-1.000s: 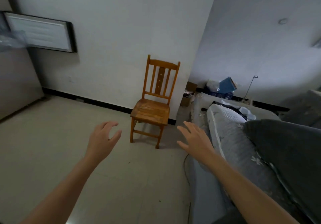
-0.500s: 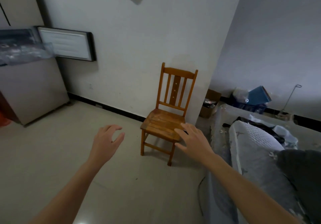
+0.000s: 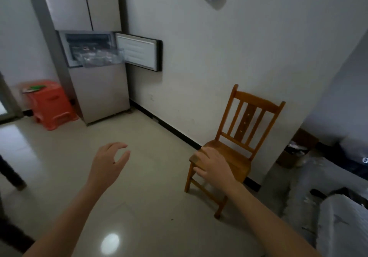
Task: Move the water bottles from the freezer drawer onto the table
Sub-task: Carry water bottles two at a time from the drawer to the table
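Note:
A grey fridge (image 3: pixel 99 95) stands in the far left corner with its middle freezer door (image 3: pixel 139 54) swung open to the right. A clear freezer drawer (image 3: pixel 101 58) is pulled out; its contents are blurred and I cannot make out bottles. My left hand (image 3: pixel 108 164) hovers over the floor, empty, fingers curled and apart. My right hand (image 3: pixel 215 166) is empty with fingers spread, in front of the wooden chair's seat. No table top is in view.
A wooden chair (image 3: pixel 237 149) stands against the white wall on the right. An orange plastic stool (image 3: pixel 50 104) sits left of the fridge. A dark furniture leg (image 3: pixel 10 174) shows at the left edge. Bedding and clutter (image 3: pixel 336 207) fill the right side. The tiled floor (image 3: pixel 149 207) lies between me and the fridge.
The view has swung left, bringing the whole fridge and the orange stool into sight. Both hands stay empty and raised; the chair has shifted right in view.

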`<state>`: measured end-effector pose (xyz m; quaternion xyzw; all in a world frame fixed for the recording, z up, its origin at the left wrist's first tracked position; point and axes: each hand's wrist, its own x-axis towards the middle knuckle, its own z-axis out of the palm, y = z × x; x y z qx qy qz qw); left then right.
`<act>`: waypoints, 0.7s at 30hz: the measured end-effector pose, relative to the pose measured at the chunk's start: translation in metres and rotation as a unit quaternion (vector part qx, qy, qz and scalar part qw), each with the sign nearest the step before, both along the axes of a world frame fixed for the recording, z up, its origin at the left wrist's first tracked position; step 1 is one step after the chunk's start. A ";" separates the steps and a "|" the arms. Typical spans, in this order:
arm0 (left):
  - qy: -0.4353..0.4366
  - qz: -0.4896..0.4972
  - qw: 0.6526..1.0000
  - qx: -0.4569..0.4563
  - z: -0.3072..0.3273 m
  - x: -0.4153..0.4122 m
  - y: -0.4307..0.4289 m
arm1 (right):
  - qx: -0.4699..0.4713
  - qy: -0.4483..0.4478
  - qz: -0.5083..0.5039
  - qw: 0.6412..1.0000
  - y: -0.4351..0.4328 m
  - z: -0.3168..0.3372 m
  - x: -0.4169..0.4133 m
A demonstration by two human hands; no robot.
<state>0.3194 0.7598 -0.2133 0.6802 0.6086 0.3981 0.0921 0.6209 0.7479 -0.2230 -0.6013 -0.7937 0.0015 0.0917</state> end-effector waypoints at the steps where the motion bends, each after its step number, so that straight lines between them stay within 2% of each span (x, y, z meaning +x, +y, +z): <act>1: -0.004 0.013 1.000 0.000 -0.002 -0.005 0.011 | 0.006 -0.004 0.015 1.000 0.018 -0.002 -0.003; 9: -0.011 0.059 0.998 0.006 -0.017 -0.022 0.101 | 0.037 -0.013 0.070 0.997 0.128 0.002 -0.013; 16: -0.037 0.045 0.998 0.023 -0.010 -0.006 0.207 | 0.048 -0.022 0.105 0.993 0.232 0.009 -0.009; 21: -0.033 0.031 0.999 -0.003 -0.021 0.021 0.255 | 0.018 -0.062 0.138 0.988 0.285 -0.001 0.006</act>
